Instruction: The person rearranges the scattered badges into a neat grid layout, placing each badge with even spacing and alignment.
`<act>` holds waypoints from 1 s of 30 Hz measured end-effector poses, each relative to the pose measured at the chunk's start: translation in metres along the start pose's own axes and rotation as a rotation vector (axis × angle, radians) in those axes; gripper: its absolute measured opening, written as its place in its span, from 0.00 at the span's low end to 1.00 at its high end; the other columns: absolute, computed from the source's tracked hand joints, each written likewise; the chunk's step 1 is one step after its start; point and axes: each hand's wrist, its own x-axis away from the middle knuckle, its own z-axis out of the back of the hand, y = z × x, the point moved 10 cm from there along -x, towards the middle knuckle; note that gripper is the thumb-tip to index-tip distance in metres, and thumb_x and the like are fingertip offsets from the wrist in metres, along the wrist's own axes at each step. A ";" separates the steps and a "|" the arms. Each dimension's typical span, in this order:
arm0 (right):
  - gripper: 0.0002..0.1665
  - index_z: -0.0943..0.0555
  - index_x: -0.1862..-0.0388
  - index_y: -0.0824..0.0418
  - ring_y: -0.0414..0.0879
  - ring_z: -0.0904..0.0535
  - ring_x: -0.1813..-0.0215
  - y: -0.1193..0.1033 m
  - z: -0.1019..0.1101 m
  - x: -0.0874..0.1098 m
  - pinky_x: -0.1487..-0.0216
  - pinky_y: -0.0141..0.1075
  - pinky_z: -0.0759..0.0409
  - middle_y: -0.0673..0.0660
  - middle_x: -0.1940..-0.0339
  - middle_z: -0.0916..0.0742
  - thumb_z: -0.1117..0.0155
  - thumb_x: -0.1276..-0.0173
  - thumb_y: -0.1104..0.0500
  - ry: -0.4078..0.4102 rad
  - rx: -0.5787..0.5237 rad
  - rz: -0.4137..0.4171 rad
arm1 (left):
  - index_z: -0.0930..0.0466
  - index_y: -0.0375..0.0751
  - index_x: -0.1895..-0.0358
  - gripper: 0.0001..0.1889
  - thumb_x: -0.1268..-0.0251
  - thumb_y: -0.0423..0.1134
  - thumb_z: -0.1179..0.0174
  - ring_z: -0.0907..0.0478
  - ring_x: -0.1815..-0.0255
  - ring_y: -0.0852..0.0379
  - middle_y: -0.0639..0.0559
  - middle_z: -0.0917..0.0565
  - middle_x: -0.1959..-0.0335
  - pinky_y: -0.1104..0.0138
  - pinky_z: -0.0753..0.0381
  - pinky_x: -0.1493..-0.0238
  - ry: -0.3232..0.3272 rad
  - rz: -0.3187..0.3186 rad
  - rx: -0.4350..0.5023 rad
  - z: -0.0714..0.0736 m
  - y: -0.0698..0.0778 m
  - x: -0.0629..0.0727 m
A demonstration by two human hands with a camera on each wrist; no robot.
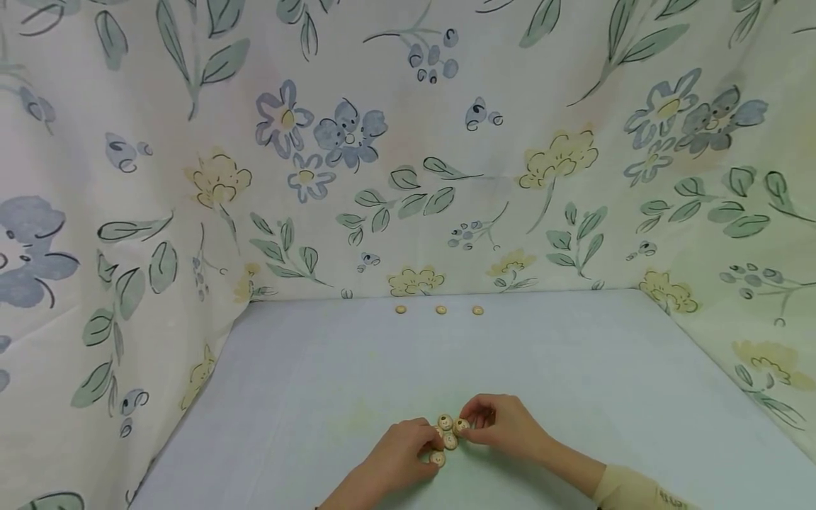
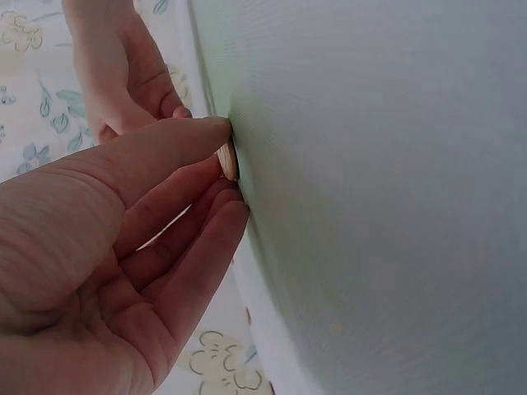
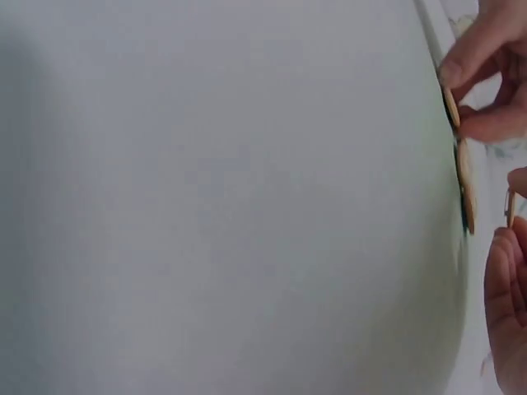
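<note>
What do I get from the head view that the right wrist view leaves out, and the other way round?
Only the head view shows the three far discs in a row, the sleeve and the marked tops of the near discs.

Only the right wrist view shows near discs edge-on, as thin slivers.

Both show the left hand and right hand, each pinching a near disc, and the pale table.

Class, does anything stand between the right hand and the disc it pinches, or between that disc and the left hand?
Nothing visible separates the right hand from the disc. Other discs lie between it and the left hand.
</note>
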 end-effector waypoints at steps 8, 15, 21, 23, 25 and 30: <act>0.10 0.16 0.65 0.53 0.36 0.25 0.73 0.009 0.017 -0.026 0.73 0.31 0.25 0.43 0.75 0.19 0.25 0.43 0.53 0.053 0.049 0.012 | 0.15 0.46 0.68 0.08 0.53 0.33 0.29 0.36 0.74 0.72 0.66 0.26 0.74 0.77 0.33 0.68 0.006 -0.002 -0.010 0.001 0.000 0.001; 0.10 0.16 0.65 0.54 0.37 0.25 0.71 0.020 0.024 -0.057 0.70 0.31 0.25 0.44 0.75 0.19 0.25 0.43 0.53 0.062 0.087 0.006 | 0.16 0.46 0.68 0.08 0.52 0.33 0.29 0.35 0.73 0.72 0.65 0.26 0.73 0.77 0.33 0.67 -0.010 0.008 -0.005 0.000 -0.001 0.001; 0.10 0.16 0.65 0.53 0.40 0.25 0.70 0.023 0.024 -0.089 0.71 0.32 0.26 0.45 0.74 0.19 0.25 0.44 0.53 0.075 0.091 -0.027 | 0.16 0.46 0.68 0.08 0.52 0.33 0.29 0.34 0.73 0.72 0.65 0.25 0.73 0.77 0.32 0.67 -0.008 0.010 0.007 0.000 -0.003 0.002; 0.11 0.16 0.65 0.53 0.41 0.24 0.70 0.023 0.023 -0.099 0.71 0.32 0.26 0.45 0.74 0.19 0.24 0.44 0.53 0.079 0.088 -0.033 | 0.16 0.46 0.67 0.08 0.52 0.33 0.29 0.33 0.73 0.72 0.65 0.25 0.73 0.78 0.32 0.67 -0.007 0.005 0.011 0.001 -0.002 0.003; 0.11 0.16 0.65 0.54 0.42 0.24 0.70 0.022 0.020 -0.110 0.71 0.32 0.26 0.46 0.74 0.19 0.25 0.44 0.53 0.078 0.083 -0.034 | 0.16 0.46 0.68 0.08 0.52 0.33 0.29 0.33 0.73 0.72 0.65 0.25 0.73 0.78 0.32 0.67 -0.009 0.002 0.012 0.001 -0.001 0.003; 0.10 0.16 0.65 0.54 0.42 0.25 0.70 0.021 0.009 -0.136 0.72 0.33 0.26 0.47 0.74 0.18 0.25 0.44 0.54 0.064 0.085 -0.038 | 0.16 0.46 0.67 0.08 0.52 0.33 0.29 0.34 0.73 0.72 0.65 0.25 0.73 0.78 0.33 0.67 -0.010 -0.012 0.002 0.001 0.001 0.003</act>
